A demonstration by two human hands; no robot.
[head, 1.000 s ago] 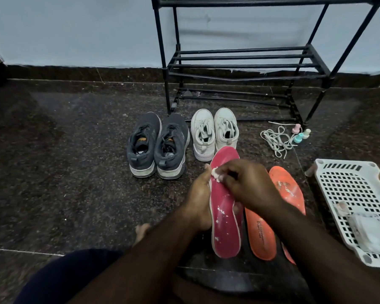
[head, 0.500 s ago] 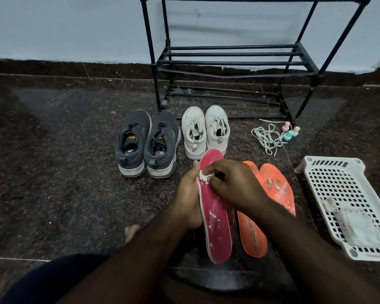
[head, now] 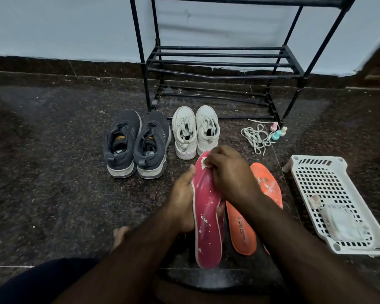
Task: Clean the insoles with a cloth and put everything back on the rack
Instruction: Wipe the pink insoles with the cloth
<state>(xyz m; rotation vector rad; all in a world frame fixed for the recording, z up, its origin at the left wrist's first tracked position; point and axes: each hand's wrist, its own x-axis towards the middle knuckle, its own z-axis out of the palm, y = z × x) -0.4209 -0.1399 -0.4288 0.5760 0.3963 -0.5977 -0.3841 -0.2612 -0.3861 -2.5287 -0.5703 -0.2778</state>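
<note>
Left grip clasps pink insole edge; right grip pinches white cloth at insole's toe.

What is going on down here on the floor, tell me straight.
A person is cleaning a pink insole. The left hand grips its edge and holds it up, while the right hand pinches a small white cloth against its toe end. White flecks show on the insole. Two orange insoles lie on the floor beside it. The grey shoes and white shoes stand in front of the black rack, not yet put back.
</note>
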